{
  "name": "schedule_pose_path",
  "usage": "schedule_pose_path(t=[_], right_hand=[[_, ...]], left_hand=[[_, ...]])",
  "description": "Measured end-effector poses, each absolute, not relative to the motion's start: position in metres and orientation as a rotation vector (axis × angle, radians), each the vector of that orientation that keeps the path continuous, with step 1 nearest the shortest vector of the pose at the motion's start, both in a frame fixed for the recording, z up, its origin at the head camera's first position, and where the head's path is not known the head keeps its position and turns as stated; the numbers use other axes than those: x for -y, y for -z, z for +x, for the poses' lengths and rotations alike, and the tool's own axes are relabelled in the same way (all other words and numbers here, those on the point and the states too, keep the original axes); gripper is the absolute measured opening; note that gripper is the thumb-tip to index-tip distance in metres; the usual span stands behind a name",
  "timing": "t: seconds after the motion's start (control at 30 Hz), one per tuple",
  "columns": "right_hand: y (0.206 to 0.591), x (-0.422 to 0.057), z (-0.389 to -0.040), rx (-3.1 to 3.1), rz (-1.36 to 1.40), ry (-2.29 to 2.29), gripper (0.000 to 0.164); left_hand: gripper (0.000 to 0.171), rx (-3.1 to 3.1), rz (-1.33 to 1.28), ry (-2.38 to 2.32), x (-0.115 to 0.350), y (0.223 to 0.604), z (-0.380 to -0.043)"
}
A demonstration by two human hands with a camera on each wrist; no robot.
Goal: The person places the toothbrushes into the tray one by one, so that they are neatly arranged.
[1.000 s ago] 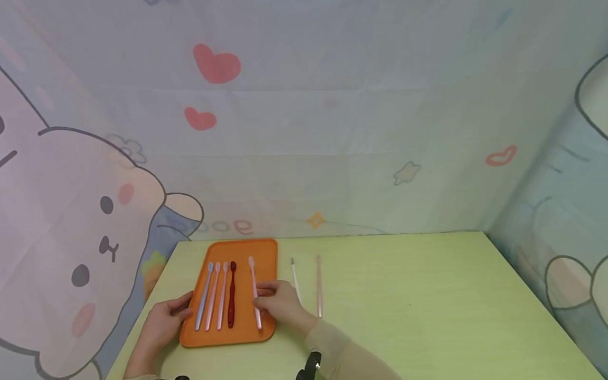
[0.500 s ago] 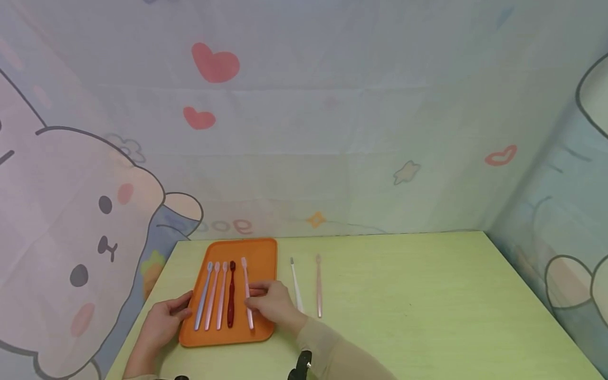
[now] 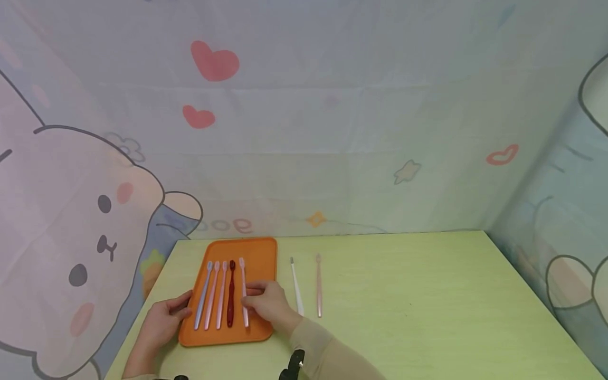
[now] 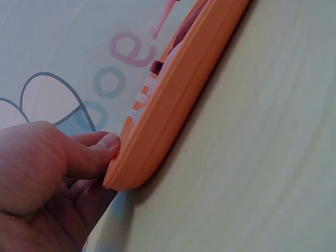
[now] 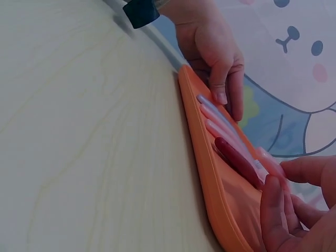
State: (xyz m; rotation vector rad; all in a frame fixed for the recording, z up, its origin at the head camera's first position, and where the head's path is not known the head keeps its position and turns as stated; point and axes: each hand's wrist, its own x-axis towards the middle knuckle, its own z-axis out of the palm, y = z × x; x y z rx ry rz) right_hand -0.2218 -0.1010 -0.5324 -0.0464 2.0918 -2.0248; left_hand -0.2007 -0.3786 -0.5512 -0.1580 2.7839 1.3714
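An orange tray (image 3: pixel 258 253) lies at the left of the table. On it several toothbrushes stand in a row: a blue toothbrush (image 3: pixel 203 296), two pink ones and a dark red toothbrush (image 3: pixel 230 295). My right hand (image 3: pixel 272 305) pinches a pink toothbrush (image 3: pixel 243 282) between thumb and fingers, just right of the red one; in the right wrist view its handle end is tilted up. With thumb above and fingers below, my left hand (image 4: pixel 58 168) grips the tray's left rim, as the left wrist view shows.
Right of the tray, a white toothbrush (image 3: pixel 296 285) and a pale pink toothbrush (image 3: pixel 319 287) lie on the light green table (image 3: pixel 404 295). A patterned cloth backdrop (image 3: pixel 342 132) rises behind the table's far edge and at both sides.
My right hand has moved left with the pink toothbrush, bringing it closer to the dark red one. My left hand has stayed at the tray's left rim.
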Motion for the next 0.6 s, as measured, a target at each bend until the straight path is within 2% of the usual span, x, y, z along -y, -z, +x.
schedule_pose_path(t=[0.6], right_hand=[[0.539,0.113,-0.227,-2.101,-0.011,2.061,0.035]], left_hand=[[0.049,-2.788,-0.153,-1.370,0.376,0.551,-0.201]])
